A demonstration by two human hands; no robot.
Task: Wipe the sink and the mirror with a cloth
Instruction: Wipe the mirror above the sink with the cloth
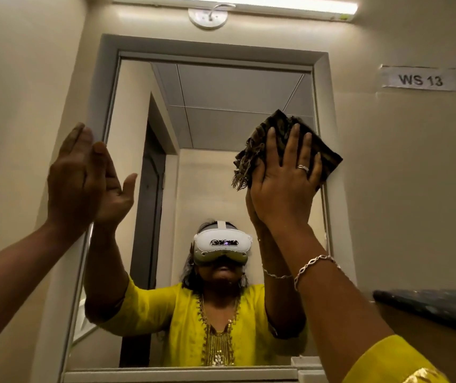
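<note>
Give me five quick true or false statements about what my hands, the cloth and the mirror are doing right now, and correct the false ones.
1. The right hand presses the cloth flat against the mirror. True.
2. The cloth is at the lower left of the glass. False: it is at the upper right, by the mirror frame.
3. The left hand holds a second cloth. False: it is open and empty, resting at the mirror's left edge.
4. A bracelet is on the right wrist. True.
5. The label on the wall reads WS 31. False: it reads WS 13.
</note>
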